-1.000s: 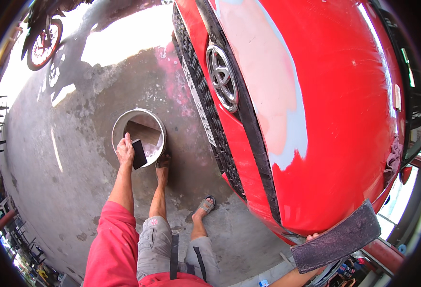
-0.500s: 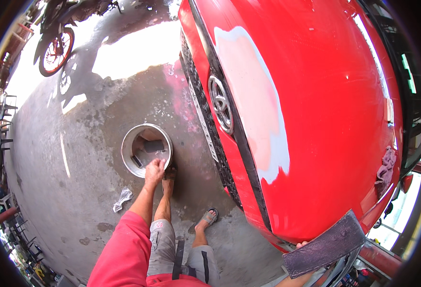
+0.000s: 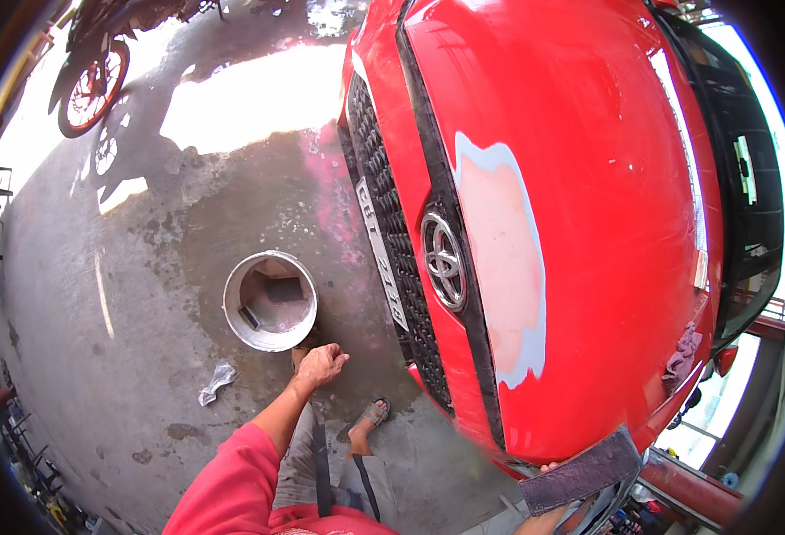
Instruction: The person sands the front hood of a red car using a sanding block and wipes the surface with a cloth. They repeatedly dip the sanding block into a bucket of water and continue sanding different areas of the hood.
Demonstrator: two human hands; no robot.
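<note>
My left hand (image 3: pixel 324 364), at the end of a red sleeve, is closed and hangs just past the near right rim of a white bucket (image 3: pixel 234 314). Whatever its curled fingers hold, if anything, I cannot make out. Inside the bucket are a dark rectangular piece (image 3: pixel 285 289) and a small dark block (image 3: pixel 249 317). By the car's near front corner, the fingertips of my right hand (image 3: pixel 548 466) show at the edge of a dark, rough strip (image 3: pixel 579 473). That strip hides most of the hand. A pale, dull patch (image 3: pixel 504 259) with a blue-grey border covers the front of the red hood (image 3: pixel 602 232).
The red car's dark grille (image 3: pixel 388 214) and chrome emblem (image 3: pixel 444 260) face the bucket. A crumpled pale wrapper (image 3: pixel 217 382) lies on the concrete floor. On the hood's far edge rests a purplish cloth (image 3: pixel 683 355). A motorcycle wheel (image 3: pixel 94 89) stands at the upper left.
My left hand has moved from over the bucket's near rim to the right, toward the car. The view has shifted slightly. My right hand stays beside the dark strip.
</note>
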